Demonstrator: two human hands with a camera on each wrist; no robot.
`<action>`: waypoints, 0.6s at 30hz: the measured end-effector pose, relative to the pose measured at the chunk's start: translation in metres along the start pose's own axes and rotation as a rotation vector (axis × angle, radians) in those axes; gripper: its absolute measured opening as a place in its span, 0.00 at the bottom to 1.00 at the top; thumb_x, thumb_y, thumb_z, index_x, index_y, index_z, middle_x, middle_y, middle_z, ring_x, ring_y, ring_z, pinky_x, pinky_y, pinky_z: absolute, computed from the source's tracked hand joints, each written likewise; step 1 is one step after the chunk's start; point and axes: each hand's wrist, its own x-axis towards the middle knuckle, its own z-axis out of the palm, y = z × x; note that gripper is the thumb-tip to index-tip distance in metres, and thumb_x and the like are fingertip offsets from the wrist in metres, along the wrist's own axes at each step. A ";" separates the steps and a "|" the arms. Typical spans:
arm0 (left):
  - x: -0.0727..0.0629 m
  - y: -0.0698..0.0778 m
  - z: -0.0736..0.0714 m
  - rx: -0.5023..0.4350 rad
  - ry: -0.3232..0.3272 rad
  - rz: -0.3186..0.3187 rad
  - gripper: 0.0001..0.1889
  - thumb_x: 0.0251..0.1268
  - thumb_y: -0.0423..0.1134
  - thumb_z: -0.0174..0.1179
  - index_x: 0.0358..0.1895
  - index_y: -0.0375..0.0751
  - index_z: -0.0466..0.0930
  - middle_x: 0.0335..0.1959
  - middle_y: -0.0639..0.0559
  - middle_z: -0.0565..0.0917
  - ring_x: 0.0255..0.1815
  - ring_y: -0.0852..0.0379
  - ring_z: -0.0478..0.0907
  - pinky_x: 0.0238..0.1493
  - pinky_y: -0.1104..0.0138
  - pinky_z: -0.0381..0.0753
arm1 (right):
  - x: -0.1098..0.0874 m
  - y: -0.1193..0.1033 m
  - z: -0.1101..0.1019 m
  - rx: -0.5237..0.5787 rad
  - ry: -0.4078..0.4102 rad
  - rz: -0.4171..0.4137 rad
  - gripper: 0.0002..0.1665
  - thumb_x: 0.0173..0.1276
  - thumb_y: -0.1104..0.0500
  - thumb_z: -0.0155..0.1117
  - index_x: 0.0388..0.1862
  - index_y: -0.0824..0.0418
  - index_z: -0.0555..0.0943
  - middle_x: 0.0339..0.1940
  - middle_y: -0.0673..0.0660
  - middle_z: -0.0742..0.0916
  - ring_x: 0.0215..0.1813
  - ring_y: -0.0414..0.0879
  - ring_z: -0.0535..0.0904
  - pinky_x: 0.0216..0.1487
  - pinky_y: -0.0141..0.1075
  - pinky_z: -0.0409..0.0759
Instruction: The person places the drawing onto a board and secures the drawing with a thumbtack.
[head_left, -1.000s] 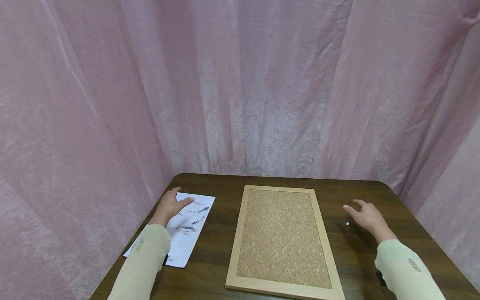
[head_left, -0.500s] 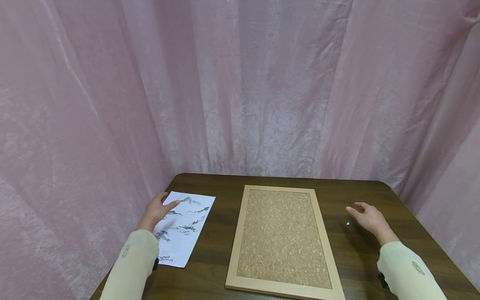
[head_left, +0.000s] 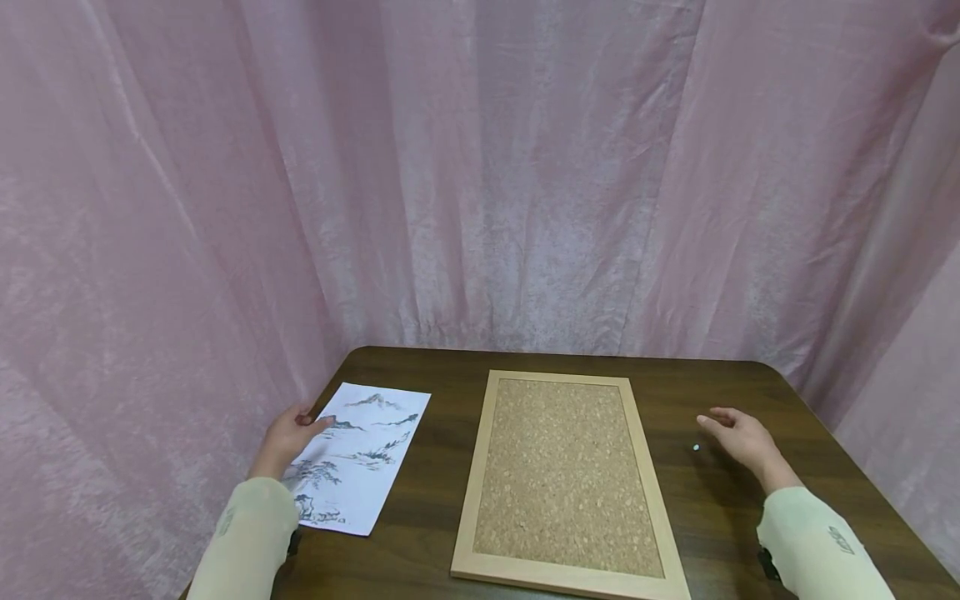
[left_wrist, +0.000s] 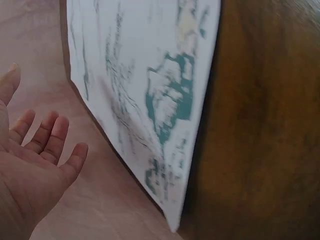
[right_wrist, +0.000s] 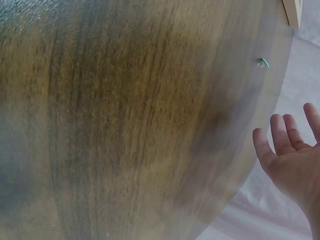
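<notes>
A sheet of paper (head_left: 360, 467) printed with an ink landscape of mountains and trees lies along the table's left edge. My left hand (head_left: 288, 437) is at its left edge, thumb over the sheet in the head view. In the left wrist view the fingers (left_wrist: 59, 132) are spread and loosely bent, with nothing between them. My right hand (head_left: 742, 437) hovers over the right side, fingers relaxed and holding nothing. Just left of it lies a small green thumbtack (right_wrist: 264, 62), its pin showing in the right wrist view; from the head it is a pale dot.
A cork board (head_left: 566, 475) with a light wooden frame lies in the middle of the dark wooden table (head_left: 442, 467), between paper and thumbtack. Pink curtains (head_left: 555, 175) hang behind and at both sides, close to the table's edges.
My left hand has moved left and towards me, from over the paper to its left edge, uncovering more of the picture. The right hand has shifted slightly right and nearer.
</notes>
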 end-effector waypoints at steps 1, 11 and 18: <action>-0.001 -0.002 -0.001 -0.003 0.003 0.002 0.37 0.70 0.46 0.61 0.69 0.20 0.60 0.59 0.22 0.71 0.60 0.30 0.69 0.63 0.43 0.66 | 0.000 0.000 0.000 0.011 0.000 0.006 0.47 0.77 0.35 0.46 0.69 0.78 0.63 0.65 0.82 0.69 0.64 0.77 0.66 0.60 0.65 0.67; -0.006 -0.019 0.001 -0.042 0.000 -0.046 0.37 0.69 0.43 0.61 0.69 0.17 0.58 0.60 0.20 0.68 0.61 0.28 0.67 0.64 0.43 0.65 | 0.002 0.003 0.005 0.120 -0.022 0.049 0.45 0.77 0.38 0.51 0.70 0.76 0.63 0.67 0.81 0.67 0.66 0.76 0.63 0.62 0.63 0.66; -0.005 -0.031 0.005 -0.072 -0.010 -0.079 0.38 0.68 0.42 0.61 0.69 0.17 0.57 0.63 0.19 0.65 0.64 0.28 0.64 0.67 0.43 0.62 | 0.001 0.003 0.009 0.164 -0.031 0.070 0.47 0.75 0.35 0.51 0.71 0.76 0.63 0.68 0.80 0.66 0.67 0.75 0.62 0.64 0.64 0.64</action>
